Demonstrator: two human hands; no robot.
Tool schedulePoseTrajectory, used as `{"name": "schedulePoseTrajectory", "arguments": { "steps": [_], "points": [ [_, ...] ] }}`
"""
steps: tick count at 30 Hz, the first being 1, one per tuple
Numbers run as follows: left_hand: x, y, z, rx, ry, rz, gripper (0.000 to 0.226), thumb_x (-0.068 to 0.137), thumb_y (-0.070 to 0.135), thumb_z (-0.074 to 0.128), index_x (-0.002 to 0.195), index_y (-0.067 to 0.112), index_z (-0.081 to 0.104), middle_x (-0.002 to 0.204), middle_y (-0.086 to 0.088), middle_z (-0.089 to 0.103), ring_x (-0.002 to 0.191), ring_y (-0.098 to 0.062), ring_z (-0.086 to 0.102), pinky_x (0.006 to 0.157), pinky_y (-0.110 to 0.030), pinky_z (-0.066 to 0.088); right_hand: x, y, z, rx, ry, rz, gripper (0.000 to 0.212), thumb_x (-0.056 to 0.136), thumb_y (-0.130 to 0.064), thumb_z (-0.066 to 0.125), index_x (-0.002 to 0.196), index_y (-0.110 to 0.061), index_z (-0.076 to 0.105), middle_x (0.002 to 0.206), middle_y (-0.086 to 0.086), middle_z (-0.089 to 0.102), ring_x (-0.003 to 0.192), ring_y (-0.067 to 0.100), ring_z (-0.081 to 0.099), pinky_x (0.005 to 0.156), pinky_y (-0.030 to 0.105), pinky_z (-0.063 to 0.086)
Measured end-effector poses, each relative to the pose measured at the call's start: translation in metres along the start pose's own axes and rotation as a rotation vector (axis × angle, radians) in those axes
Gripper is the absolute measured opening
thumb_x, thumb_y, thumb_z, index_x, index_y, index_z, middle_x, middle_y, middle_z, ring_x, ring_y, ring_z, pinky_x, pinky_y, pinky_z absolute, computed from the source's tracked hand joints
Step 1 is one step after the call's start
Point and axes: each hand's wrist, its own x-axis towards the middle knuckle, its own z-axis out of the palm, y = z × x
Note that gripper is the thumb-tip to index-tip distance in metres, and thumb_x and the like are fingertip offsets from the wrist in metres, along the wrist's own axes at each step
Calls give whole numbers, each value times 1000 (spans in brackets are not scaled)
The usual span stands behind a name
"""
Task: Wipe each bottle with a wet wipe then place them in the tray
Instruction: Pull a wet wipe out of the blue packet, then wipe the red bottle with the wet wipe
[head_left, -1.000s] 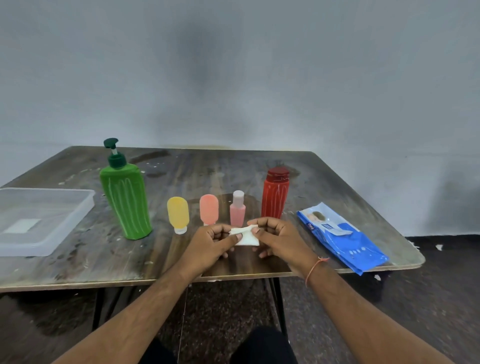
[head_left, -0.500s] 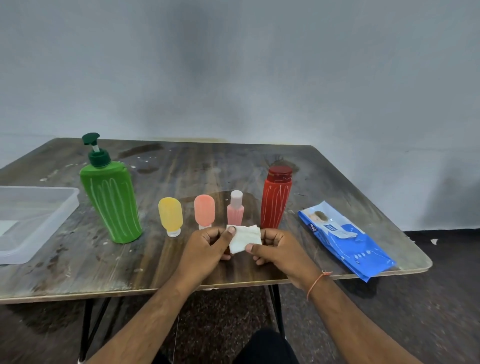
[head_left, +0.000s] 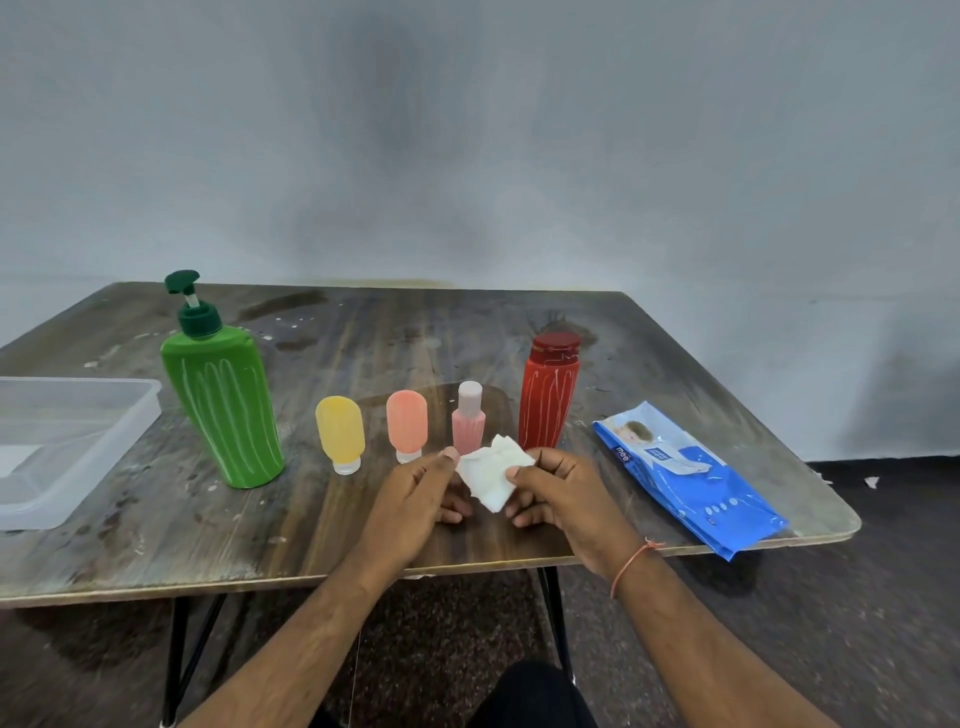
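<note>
While the wet wipe (head_left: 491, 475) is pinched between the thumb and fingers of the left hand (head_left: 415, 496) and the right hand (head_left: 558, 493), it is being spread out, so the step in hand seems to be the preparing of the wipe; no bottle is wiped yet. The wipe is white, crumpled and partly folded, and is held just above the surface (head_left: 156, 519). Behind it five bottles are standing in a row: a green pump bottle (head_left: 223, 410), a yellow bottle (head_left: 340, 434), an orange one (head_left: 407, 426), a small pink bottle (head_left: 468, 423) and a red bottle (head_left: 549, 395). For the next move, one hand must probably be freed to lift a bottle. The clear tray (head_left: 104, 441) is placed at the far left, the blue wipes pack (head_left: 691, 478) at the right.
</note>
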Motion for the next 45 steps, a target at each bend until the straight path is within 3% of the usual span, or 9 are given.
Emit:
{"name": "schedulePoseTrajectory", "arguments": {
  "steps": [7,13,23,27,30,33,37,42,45],
  "points": [
    [-2,5,2,-24,-68,-81,55,90,64,53,110,20,80,97,-5,82,93,-24,79,82,-41,63,-2,1,1,-134,13,-21,15,99,-12,75,113,-11,79,92,9,81,74,19,73,60,27,59],
    [2,0,7,197,-37,-1,24,95,47,72,103,27,84,98,11,82,95,-10,76,80,-30,61,-7,0,2,-121,8,-42,12,100,-19,76,108,-16,83,99,8,82,82,20,77,65,27,60],
    [5,4,16,277,9,-7,23,108,38,55,113,30,77,99,17,81,89,-9,76,69,-21,58,-6,-2,-25,126,152,35,15,104,-16,68,114,-13,78,119,14,77,109,33,75,66,36,64],
    [9,1,28,257,0,32,27,108,41,54,132,38,66,122,23,74,110,1,70,79,-23,61,-4,-2,-48,44,328,7,9,104,-20,67,109,-20,75,120,8,73,114,29,67,77,40,63],
    [15,-2,44,267,-6,56,45,107,43,55,151,31,55,145,23,61,128,6,58,106,-35,56,-5,-8,-57,-60,429,-11,7,105,-24,66,100,-27,68,114,2,69,109,22,63,91,42,60],
    [18,1,62,228,-6,69,55,109,39,53,161,25,41,160,15,47,144,3,43,123,-31,37,-3,-10,-64,-104,450,-37,15,108,-25,62,94,-31,59,107,-5,63,102,18,60,83,32,56],
    [24,10,84,249,11,58,57,112,42,40,166,25,29,167,14,32,152,0,24,117,-19,19,9,-12,-67,-132,456,5,9,109,-25,61,104,-32,59,108,-7,62,95,12,58,81,27,53],
    [41,12,99,104,51,4,36,116,39,28,149,41,44,140,27,51,120,21,42,103,-3,28,9,-16,-65,-244,326,-19,18,111,-20,57,107,-38,55,105,-8,60,94,8,57,71,19,46],
    [51,12,104,47,75,-21,44,115,44,25,150,33,50,144,16,55,134,0,49,121,-28,35,3,-19,-63,-319,256,-12,17,112,-23,55,103,-37,52,101,-15,57,92,7,57,65,8,46]
  ]
}}
